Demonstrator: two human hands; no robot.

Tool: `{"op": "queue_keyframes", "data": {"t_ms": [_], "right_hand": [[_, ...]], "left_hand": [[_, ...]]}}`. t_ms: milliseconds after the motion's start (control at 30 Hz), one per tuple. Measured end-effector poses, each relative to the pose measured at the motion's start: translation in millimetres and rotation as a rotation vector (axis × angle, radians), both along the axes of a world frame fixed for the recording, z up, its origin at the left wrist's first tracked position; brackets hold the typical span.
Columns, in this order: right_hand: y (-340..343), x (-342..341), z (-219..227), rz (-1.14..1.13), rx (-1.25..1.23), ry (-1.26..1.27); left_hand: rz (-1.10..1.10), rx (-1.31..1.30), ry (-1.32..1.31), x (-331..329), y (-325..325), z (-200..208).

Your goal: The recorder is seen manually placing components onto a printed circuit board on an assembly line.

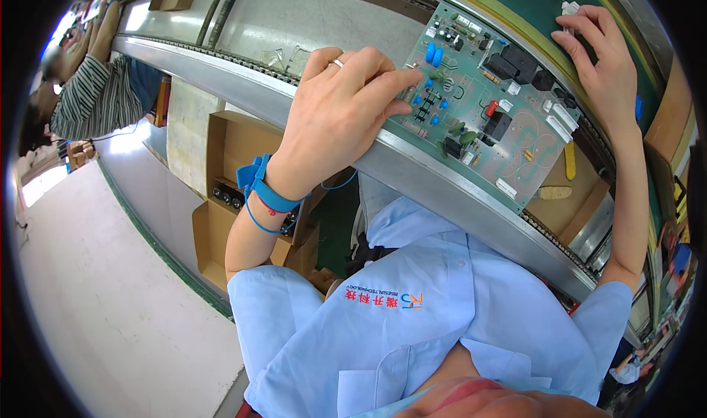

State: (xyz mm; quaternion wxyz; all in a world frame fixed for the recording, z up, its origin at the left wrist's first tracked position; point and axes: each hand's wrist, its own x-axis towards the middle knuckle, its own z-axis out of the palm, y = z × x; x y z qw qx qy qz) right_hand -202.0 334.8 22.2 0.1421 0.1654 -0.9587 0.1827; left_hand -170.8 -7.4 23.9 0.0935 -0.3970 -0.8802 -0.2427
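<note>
A green circuit board [471, 105] lies tilted across the metal conveyor rails, filled with blue disc capacitors [434, 55], black blocks [515, 64] and a red part [492, 109]. Over its left edge, my left hand [335, 109] bends down with thumb and index finger drawn together among the small parts; what they pinch, if anything, is too small to make out. A blue wrist strap [276, 197] circles that wrist. Beyond the board's far right side, my right hand [607, 61] pinches a small white component [570, 8] between thumb and fingers, above the green surface.
A steel rail [243, 97] with a chain runs along the near side of the conveyor. Below it stand open cardboard boxes [236, 145]. Under the board's right end are a yellow tool [570, 160] and a carton. Another person's striped sleeve [99, 97] shows at far left, beside a white table [132, 285].
</note>
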Motion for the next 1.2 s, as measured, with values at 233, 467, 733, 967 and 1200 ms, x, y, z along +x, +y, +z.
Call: {"op": "queue_keyframes", "data": {"t_ms": [233, 467, 733, 967, 1200], "right_hand": [[24.8, 11.8, -8.8, 0.066, -0.073, 0.06], [30.1, 11.3, -16.0, 0.038, -0.134, 0.03], [38.2, 9.2, -16.0, 0.083, -0.118, 0.035], [34.0, 8.3, -16.8, 0.041, -0.172, 0.076], [37.2, 11.6, -15.5, 0.101, -0.321, 0.072]], "left_hand": [[-0.005, -0.105, 0.049, -2.6, 2.6, 3.1], [-0.083, -0.158, 0.014, -9.3, 1.7, 10.5], [-0.146, -0.19, 0.028, -17.8, -1.9, 10.6], [-0.158, -0.263, 0.155, -15.0, 1.0, 15.7], [-0.146, -0.298, 0.167, -11.0, 3.0, 16.3]]}}
